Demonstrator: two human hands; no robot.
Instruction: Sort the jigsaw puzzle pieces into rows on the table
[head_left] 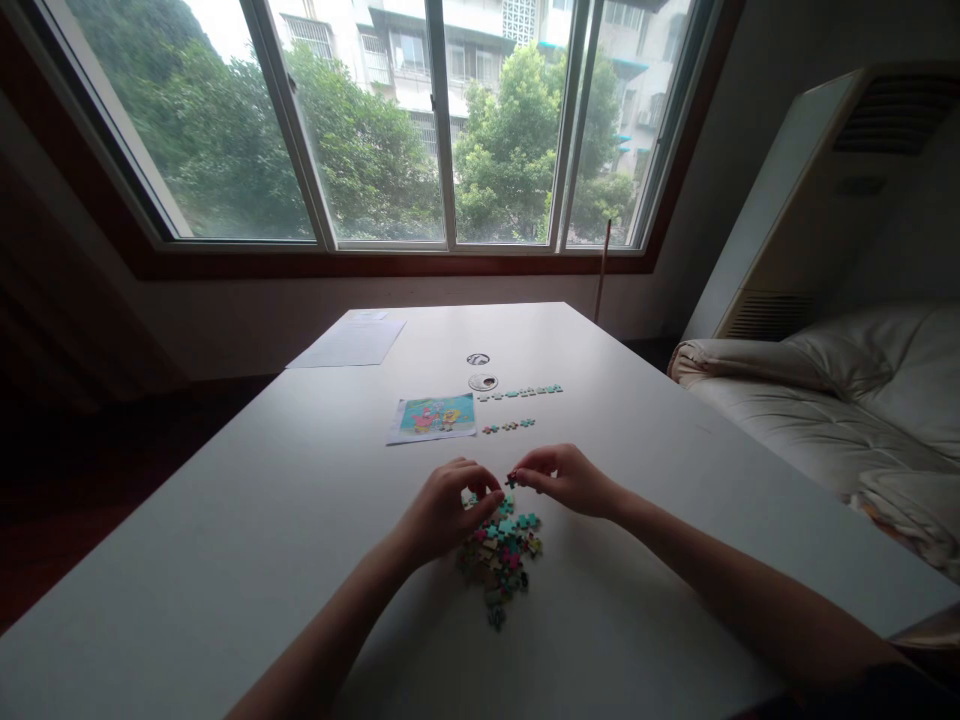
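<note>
A dark jigsaw puzzle piece (512,481) is pinched between the thumb and fingers of my right hand (568,480), just above the far end of a heap. My left hand (452,508) hovers over the heap's left side. Its fingers are curled and the thumb tip meets the forefinger; I cannot make out what is between them. Below both hands lies the heap of loose puzzle pieces (501,555), in teal, pink, yellow and dark colours. My left hand hides part of it.
A cartoon picture sheet (437,416) lies beyond my hands. To its right run a short row of pieces (509,426) and a longer row (520,393). Two round items (483,382) sit behind. Papers (349,342) lie at the white table's (300,520) far left; a sofa (825,390) stands right.
</note>
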